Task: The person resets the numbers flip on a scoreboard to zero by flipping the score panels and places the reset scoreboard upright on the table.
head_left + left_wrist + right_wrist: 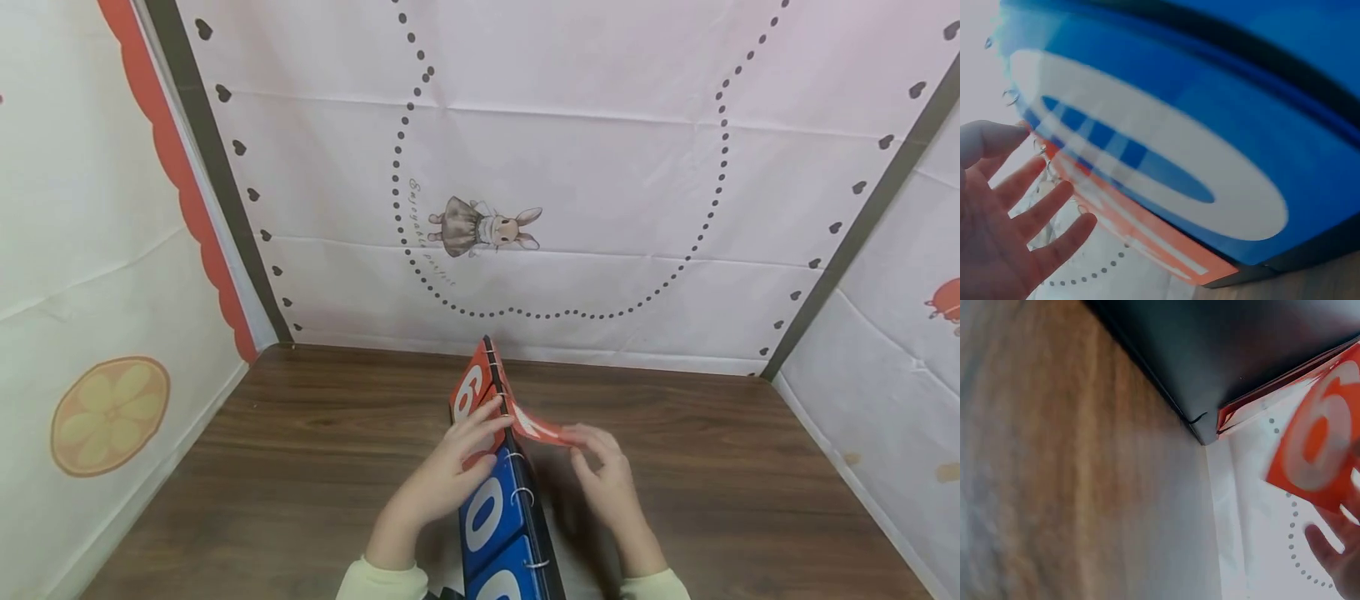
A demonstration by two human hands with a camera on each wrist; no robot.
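A flip scoreboard (495, 508) with ring-bound number cards stands like a tent on the table. Blue zero cards (1241, 162) are on its near part, with a red 6 card (469, 390) at the far end. My left hand (450, 467) lies over the red cards beside it, fingers spread and fingertips at the ringed top edge. Over the back edge, a loose red card (1319, 437) printed with a 6 sticks out to the right. My right hand (607, 479) touches its free end with extended fingers; the thumb stands apart from it in the right wrist view.
The scoreboard stands on a dark wood table (337, 433). White printed cloth (600, 183) with a rabbit figure and dotted line rises behind the table. More cloth walls flank it, one with an orange slice (111, 417) on the left. Metal rings (522, 495) line the scoreboard's top.
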